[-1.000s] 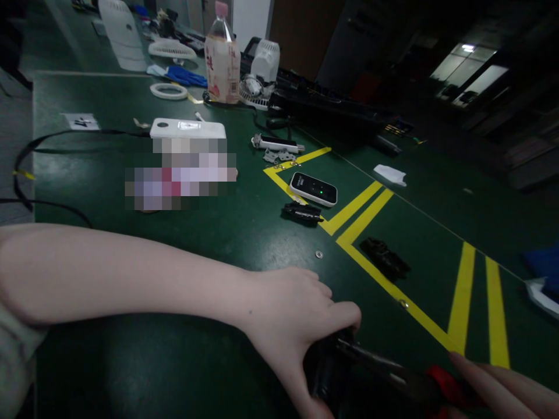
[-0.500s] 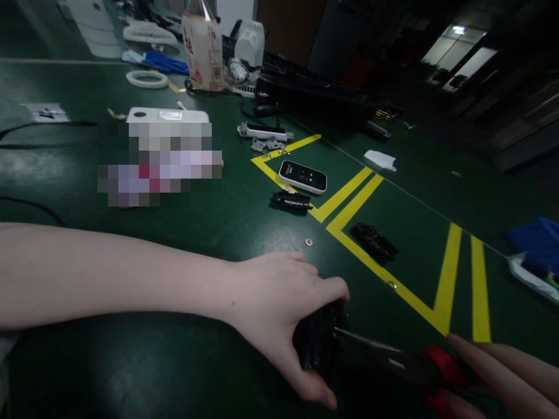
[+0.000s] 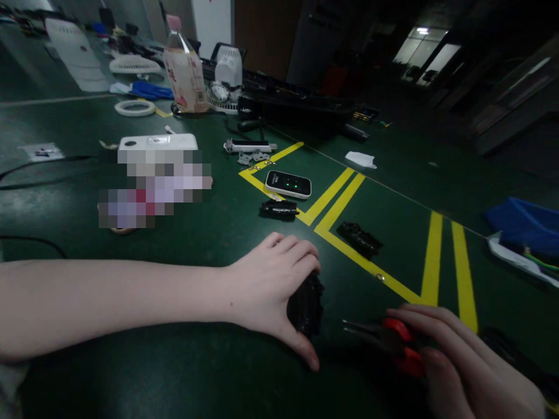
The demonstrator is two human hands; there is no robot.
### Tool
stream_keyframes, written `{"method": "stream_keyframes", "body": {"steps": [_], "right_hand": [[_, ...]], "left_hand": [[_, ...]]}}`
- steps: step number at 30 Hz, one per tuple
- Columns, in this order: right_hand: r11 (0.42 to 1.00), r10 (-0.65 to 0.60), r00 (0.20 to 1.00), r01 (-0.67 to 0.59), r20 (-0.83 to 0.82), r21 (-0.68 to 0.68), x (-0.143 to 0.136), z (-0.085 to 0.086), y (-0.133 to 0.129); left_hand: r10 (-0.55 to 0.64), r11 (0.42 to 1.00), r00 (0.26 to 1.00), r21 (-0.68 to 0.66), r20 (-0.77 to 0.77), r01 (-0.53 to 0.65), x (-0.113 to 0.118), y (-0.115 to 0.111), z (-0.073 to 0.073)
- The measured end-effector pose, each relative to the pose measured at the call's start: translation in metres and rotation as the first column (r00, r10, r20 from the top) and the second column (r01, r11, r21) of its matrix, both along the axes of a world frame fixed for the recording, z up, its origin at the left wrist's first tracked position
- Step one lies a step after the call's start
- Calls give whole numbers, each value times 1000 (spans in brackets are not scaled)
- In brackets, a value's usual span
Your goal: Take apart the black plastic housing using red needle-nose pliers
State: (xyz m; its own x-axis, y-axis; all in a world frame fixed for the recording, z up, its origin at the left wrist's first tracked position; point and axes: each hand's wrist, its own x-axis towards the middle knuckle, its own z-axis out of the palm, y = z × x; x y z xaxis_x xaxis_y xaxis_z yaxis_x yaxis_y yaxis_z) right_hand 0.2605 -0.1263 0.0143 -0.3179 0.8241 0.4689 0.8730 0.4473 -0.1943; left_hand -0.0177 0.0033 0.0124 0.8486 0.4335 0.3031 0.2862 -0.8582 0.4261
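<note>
My left hand is wrapped round a black plastic part on the dark green table, its thumb on the near side and its fingers on the far side. To the right, my right hand grips red-handled pliers. Their thin metal tips point left at the part, jaws slightly parted, with a gap between tips and part. Beyond my hands lie two more black parts, one near a white-edged device with green lights, the other by the yellow tape.
Small metal rings lie on the yellow tape. A white device is at the left, with a pink-capped bottle, a white ring and blue gloves behind. A blue object is at the far right.
The pliers have drawn back from the black part, and more of my right hand shows. My left fingers have shifted round the part. The view has tilted, and surroundings sit lower and further left.
</note>
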Motion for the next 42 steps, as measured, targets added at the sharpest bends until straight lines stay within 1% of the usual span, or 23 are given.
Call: {"method": "stream_keyframes", "body": {"steps": [3,6,9,13,17,23,28,33,35,37,39,42], "right_hand": [[1000,-4,996,5,-90,4,-9,-2,3],[1000,-19,967,16,-256,-15,-16,-1,6],[1000,-17,953,13,-302,-15,-19,-1,9],[1000,-14,959,10,-282,-15,-19,0,12],[999,-42,971,36,-235,-28,-19,-3,11],[994,-111,976,112,-189,-6,-17,-17,13],[996,-86,984,86,-154,-11,-17,-17,11],[998,-68,986,68,-152,-3,-17,-14,10],[998,-65,986,63,-153,-15,-16,-15,11],[998,-66,986,62,-153,-31,-15,-16,12],[997,-70,986,64,-153,-43,-15,-18,12],[996,-75,985,67,-153,-54,-15,-19,14]], "left_hand": [[-8,999,1000,-52,-19,7,0,-2,4],[-7,996,998,-86,-63,2,-1,-6,10],[1,995,994,-95,-106,-11,-1,-8,12],[-14,994,997,-111,-73,5,-2,-11,13],[-30,982,999,-184,33,36,-3,-13,16],[37,974,983,-228,182,5,-5,-12,12],[129,964,921,-263,369,-30,-4,-6,4],[244,930,837,-364,490,-57,1,5,-5],[281,910,810,-410,514,-56,2,10,-8],[294,896,801,-443,521,-41,3,14,-10],[295,881,812,-472,504,-27,4,17,-11],[290,857,853,-514,435,-29,7,18,-12]]}}
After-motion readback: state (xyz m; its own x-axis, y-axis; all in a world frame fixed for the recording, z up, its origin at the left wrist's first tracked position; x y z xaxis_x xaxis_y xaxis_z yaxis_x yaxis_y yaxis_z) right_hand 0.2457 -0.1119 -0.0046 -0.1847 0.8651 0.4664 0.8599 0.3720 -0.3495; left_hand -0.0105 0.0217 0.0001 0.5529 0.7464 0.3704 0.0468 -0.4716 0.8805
